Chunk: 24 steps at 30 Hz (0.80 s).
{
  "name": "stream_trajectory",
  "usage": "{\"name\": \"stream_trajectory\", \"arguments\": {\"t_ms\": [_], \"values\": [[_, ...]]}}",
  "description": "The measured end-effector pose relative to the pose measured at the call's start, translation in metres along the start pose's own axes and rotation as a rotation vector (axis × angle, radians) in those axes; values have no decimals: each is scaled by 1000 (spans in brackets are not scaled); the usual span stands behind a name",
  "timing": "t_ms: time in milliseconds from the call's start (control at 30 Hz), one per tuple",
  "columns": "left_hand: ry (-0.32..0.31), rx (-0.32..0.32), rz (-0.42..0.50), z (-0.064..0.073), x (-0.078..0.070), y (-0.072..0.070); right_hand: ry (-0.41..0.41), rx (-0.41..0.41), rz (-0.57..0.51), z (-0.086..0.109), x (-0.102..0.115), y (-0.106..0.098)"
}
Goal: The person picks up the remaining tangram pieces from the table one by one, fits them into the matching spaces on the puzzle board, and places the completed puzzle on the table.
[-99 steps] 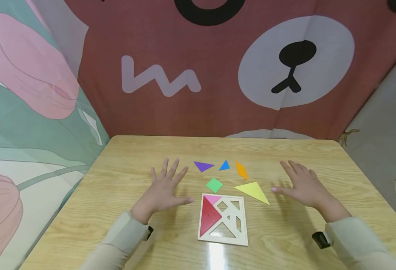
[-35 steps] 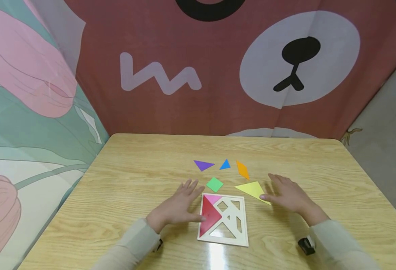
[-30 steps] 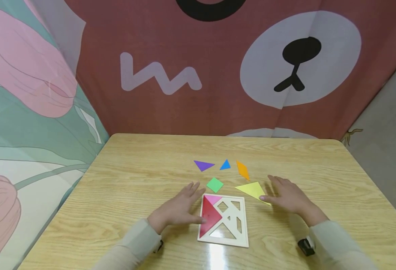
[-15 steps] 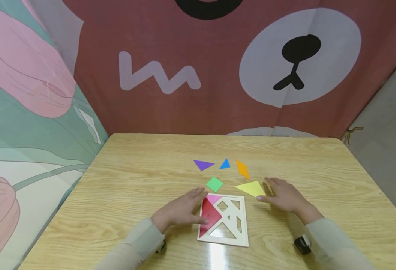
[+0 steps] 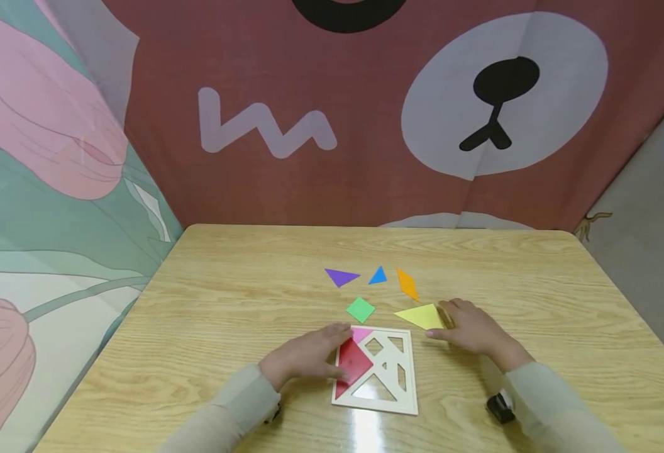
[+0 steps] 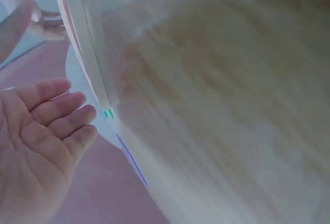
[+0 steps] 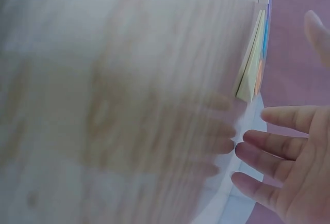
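A white tangram frame (image 5: 404, 396) lies on the table, with a large red triangle (image 5: 354, 362) and a pink triangle (image 5: 361, 334) in its left part and several cut-outs bare. My left hand (image 5: 309, 355) is over the frame's left edge, thumb above the red triangle; in the left wrist view its fingers (image 6: 67, 110) are loosely bent and grip nothing. My right hand (image 5: 476, 330) is at the right end of a yellow triangle (image 5: 419, 315) and hides its corner. Fingers (image 7: 268, 144) of that hand look extended in the right wrist view, apart from the yellow triangle (image 7: 250, 64).
Behind the frame lie a green square (image 5: 360, 309), a purple triangle (image 5: 341, 277), a blue triangle (image 5: 378, 276) and an orange parallelogram (image 5: 408, 285). The wooden table (image 5: 241, 251) ends at a reddish printed cloth (image 5: 287, 195). Light glares below the frame.
From wide apart, both hands have come inward and lower: the left onto the frame's left edge, the right to the yellow triangle. The pieces and frame have kept their places.
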<state>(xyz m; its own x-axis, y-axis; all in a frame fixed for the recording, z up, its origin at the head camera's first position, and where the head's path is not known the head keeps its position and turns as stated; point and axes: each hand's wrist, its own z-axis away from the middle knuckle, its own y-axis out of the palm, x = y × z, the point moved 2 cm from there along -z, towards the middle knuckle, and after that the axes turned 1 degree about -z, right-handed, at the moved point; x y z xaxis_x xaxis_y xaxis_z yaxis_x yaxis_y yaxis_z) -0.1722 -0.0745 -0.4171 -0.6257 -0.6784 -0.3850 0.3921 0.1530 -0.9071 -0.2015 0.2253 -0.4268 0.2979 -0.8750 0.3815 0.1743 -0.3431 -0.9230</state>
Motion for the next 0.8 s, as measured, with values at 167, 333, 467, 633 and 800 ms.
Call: {"name": "stream_trajectory", "arguments": {"t_ms": [167, 333, 467, 633, 800], "values": [[30, 7, -33, -3, -2, 1, -7, 8, 25, -4, 3, -1], [40, 12, -83, -4, -4, 1, -9, 14, 61, -8, 3, 0], [40, 17, -109, -6, -5, 2, -2, 17, 74, -10, 3, 0], [30, 29, -126, -7, -6, 4, 13, 24, 74, -13, 2, 1], [23, 35, -139, -8, -7, 4, 37, 36, 77, -15, 3, 2]]}}
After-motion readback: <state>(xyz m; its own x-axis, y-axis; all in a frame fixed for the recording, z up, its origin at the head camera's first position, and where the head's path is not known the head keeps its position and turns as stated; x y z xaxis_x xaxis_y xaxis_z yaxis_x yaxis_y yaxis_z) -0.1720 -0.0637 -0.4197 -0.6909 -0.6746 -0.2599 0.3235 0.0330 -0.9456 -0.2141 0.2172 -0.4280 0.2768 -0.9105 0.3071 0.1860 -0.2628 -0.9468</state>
